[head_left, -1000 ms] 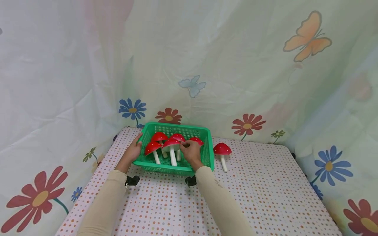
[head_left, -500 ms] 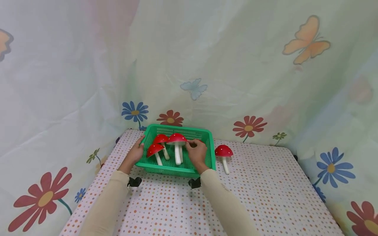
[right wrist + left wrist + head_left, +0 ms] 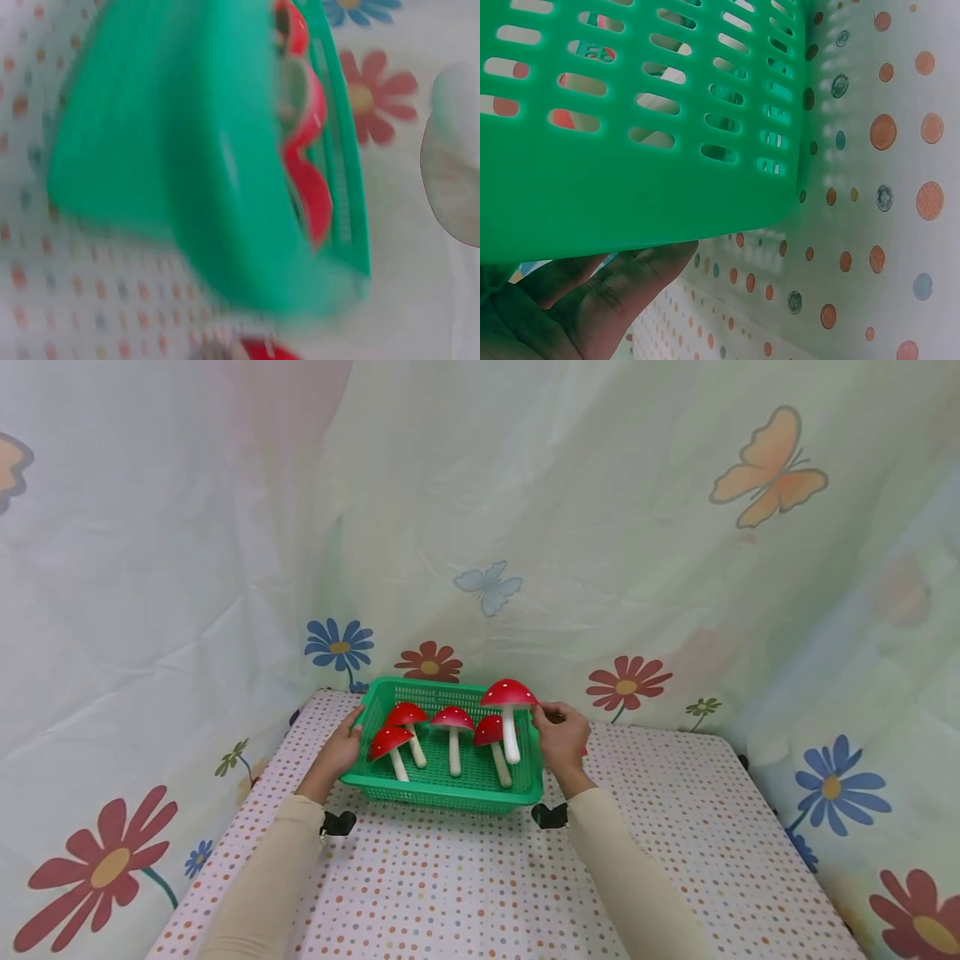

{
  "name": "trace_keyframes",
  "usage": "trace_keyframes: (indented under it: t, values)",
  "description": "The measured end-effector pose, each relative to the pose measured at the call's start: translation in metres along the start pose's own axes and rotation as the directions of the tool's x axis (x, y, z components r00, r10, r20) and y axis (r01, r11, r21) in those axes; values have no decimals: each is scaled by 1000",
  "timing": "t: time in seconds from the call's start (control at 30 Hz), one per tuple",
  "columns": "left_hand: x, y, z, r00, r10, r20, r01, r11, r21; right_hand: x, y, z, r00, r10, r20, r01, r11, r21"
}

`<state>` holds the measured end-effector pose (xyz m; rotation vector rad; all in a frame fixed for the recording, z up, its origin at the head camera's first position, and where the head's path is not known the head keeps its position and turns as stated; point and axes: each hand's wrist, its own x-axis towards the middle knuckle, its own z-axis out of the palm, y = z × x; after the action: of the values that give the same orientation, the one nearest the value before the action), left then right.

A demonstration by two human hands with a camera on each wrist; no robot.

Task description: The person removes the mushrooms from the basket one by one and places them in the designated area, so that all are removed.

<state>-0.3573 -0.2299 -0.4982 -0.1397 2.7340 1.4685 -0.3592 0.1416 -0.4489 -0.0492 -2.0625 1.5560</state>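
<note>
A green plastic basket (image 3: 442, 795) with slotted walls holds several toy mushrooms, such as one in the middle (image 3: 453, 752), with white-dotted red caps and white stems. Above its right part hangs another toy mushroom (image 3: 511, 731), upright, its cap edge pinched between the thumb and fingers of my right hand (image 3: 562, 739). My left hand (image 3: 341, 747) rests against the basket's left side, fingers extended along the rim; the left wrist view shows fingers (image 3: 641, 281) right at the green wall (image 3: 630, 195). The right wrist view is blurred and the held mushroom is not recognisable there.
A dotted cloth covers the table (image 3: 450, 885). Right of the basket, a mushroom on the table is mostly hidden behind my right hand; red shows at the right wrist view's bottom edge (image 3: 266, 349). A printed curtain (image 3: 600, 568) hangs behind.
My right hand has carried the pinched mushroom up and right, from the basket's middle to over its right part, uncovering mushrooms below. It now hides the one on the table. My left hand stays at the basket.
</note>
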Motion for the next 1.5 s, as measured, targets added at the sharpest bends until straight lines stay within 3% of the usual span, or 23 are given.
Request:
trace_keyframes:
  t: [0.4,0.67,0.8,1.2,1.5]
  values:
    - [-3,0,-7,1000,-20,-3,20,1000,-2,41,36,-78,989,43,-143,-71,978,-197]
    - [-3,-3,-8,1000,-15,-8,15,1000,-18,50,79,-116,986,86,-144,-142,888,-438]
    - [-1,-5,-4,1000,-23,-8,23,1000,-20,47,100,-126,981,103,-166,-173,850,-497]
    - [1,-3,3,1000,-30,-4,30,999,-27,34,128,-139,971,176,-159,-234,817,-527]
    - [2,-3,5,999,-22,-23,21,1000,-23,37,136,-138,977,128,-173,-202,822,-532]
